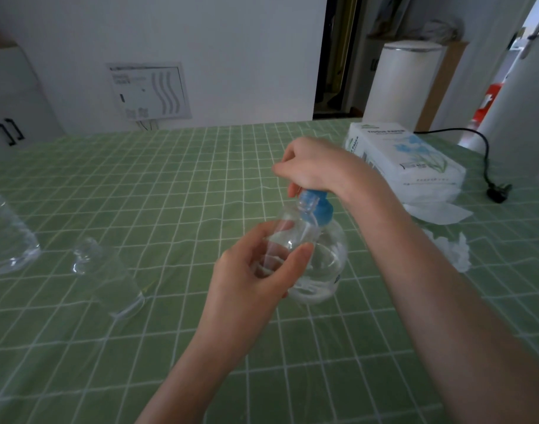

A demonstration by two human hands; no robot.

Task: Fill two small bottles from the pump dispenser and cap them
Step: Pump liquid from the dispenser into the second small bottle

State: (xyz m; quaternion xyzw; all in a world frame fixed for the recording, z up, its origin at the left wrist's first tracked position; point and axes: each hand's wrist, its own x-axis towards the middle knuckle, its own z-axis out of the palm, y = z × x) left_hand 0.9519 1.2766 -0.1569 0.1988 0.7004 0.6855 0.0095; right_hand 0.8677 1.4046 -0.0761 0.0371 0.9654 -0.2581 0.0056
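A clear round pump dispenser (326,258) with a blue pump top (317,206) stands mid-table. My right hand (317,166) rests on the pump head from above, fingers curled over it. My left hand (256,270) holds a small clear bottle (288,234) upright, its open neck right under the blue spout. A second small clear bottle (102,270) stands uncapped on the table to the left, apart from both hands. No caps are visible.
The table wears a green checked cloth (170,191). A large clear water bottle (8,234) stands at the left edge. A tissue pack (406,160) and crumpled tissues (448,249) lie at the right, with a black power cord (488,166) behind them.
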